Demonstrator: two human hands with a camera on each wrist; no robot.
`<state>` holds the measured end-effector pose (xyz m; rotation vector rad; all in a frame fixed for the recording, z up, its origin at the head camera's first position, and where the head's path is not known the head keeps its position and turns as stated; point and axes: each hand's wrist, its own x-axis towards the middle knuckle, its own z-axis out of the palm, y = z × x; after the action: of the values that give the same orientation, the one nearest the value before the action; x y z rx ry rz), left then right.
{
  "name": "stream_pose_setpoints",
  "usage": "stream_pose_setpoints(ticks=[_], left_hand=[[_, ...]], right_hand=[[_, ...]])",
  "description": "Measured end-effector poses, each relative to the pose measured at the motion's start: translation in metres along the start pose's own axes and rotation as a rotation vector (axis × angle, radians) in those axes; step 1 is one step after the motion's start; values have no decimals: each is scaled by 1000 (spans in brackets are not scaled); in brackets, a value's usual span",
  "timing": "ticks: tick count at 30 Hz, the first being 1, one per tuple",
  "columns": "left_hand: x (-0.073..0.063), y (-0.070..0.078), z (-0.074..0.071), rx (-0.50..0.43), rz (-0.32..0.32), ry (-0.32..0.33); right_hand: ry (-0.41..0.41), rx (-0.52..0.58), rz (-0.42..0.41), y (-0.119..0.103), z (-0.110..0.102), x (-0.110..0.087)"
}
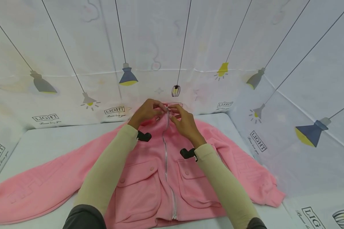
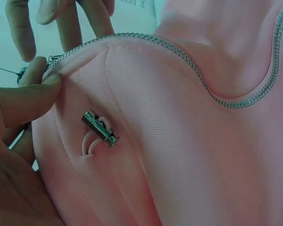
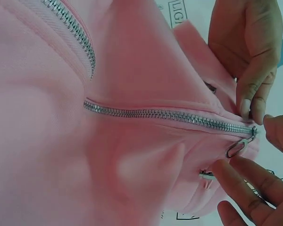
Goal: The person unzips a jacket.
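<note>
A pink zip-up jacket [image 1: 143, 149] lies spread on its back, its metal zipper [image 1: 166, 156] closed up to the high collar. With thumb and finger my left hand [image 1: 149, 111] pinches the collar edge near the zipper's top. My right hand [image 1: 187, 124] is at the other side of the collar; its fingers are spread loosely beside the zipper pull [image 3: 237, 148], apparently holding nothing. In the right wrist view the pull hangs from the slider at the zipper's top. The left wrist view shows a metal cord stopper [image 2: 100, 128] on the collar.
The jacket lies on a table with a pale cover [image 1: 60, 136]. Its left sleeve [image 1: 46, 181] stretches out to the left, the right sleeve [image 1: 255, 175] to the right. Two flap pockets [image 1: 139, 187] are on the front. A white printed sheet [image 1: 160, 38] hangs behind.
</note>
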<state>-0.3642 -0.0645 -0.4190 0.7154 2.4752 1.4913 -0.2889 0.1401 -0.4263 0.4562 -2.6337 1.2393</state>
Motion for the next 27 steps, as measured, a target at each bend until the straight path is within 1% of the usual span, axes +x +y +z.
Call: stream_pose_setpoints(ticks=[3,8,12,16,19,21,23,27], left_hand=[[-3,4,0,-5,-30,-5],[-6,6,-2,-36,-48,-20],[-9,7,-2,-54,-56,-33],[-11,9,0,-71,-53,-40],[-12,9,0,-81,-45,-23],[-13,9,0,-84,-45,-4],[-13,8,1,-81,-50,13],[-14,5,1,-81,-49,37]], right_hand=[[17,16,-10,2,3,2],[48,34,-16,3,6,4],[85,27,9,1,11,4],[128,-15,51,-2,14,3],[157,-57,73,-3,15,0],[170,-60,80,-3,16,-1],[177,-39,78,-3,16,-2],[176,36,80,-3,17,-2]])
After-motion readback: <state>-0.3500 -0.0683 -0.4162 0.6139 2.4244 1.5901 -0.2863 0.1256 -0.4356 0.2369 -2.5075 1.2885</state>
